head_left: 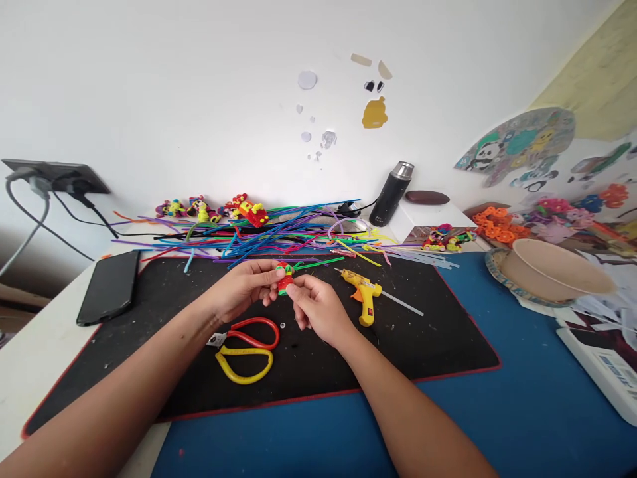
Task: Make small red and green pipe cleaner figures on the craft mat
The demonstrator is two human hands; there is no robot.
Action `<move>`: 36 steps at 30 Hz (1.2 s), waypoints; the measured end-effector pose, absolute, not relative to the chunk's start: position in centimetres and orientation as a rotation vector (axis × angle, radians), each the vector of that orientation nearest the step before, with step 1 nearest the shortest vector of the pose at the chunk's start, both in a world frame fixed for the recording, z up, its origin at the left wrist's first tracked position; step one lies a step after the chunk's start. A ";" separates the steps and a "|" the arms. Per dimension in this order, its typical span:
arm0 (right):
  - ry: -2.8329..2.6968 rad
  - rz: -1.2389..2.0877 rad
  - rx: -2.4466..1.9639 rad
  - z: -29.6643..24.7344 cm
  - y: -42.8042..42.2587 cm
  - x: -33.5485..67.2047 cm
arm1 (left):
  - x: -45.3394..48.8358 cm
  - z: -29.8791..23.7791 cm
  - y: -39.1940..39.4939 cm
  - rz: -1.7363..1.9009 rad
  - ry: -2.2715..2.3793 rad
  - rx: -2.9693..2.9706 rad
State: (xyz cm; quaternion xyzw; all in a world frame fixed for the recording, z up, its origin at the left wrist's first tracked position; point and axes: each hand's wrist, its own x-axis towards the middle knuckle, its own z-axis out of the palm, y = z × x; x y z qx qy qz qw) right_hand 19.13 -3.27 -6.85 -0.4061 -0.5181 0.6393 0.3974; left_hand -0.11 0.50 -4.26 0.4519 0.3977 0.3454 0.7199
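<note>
My left hand [243,287] and my right hand [318,307] meet over the black mat [149,332]. Between their fingertips is a small red pipe-cleaner figure [285,277] with green and yellow bits. Both hands pinch it, the left from the left side and the right from below and right. A green pipe cleaner [318,263] sticks out from the figure to the right. Just below my left wrist lie red-handled scissors [251,334] and yellow-handled scissors [245,365]. A yellow glue gun [365,294] lies right of my right hand.
A heap of coloured pipe cleaners [269,236] lies along the mat's far edge, finished figures [209,209] behind it. A black phone [109,287] rests at left, a dark flask [391,192] by the wall, a paper bowl [552,272] and craft flowers at right.
</note>
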 end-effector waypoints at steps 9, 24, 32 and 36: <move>-1.309 1.594 -1.038 -6.9 -3.3 19.0 | 0.0 -4.3 0.5 0.769 0.887 0.987; -1.323 1.598 -1.029 -7.1 -3.4 18.9 | 0.0 -4.3 0.4 0.765 0.896 1.026; -1.281 1.568 -1.036 -6.9 -3.5 18.9 | -1.0 -3.5 0.8 0.891 1.016 1.124; -1.267 1.583 -1.024 -7.0 -3.7 18.7 | -3.3 -2.6 4.5 0.992 1.382 1.581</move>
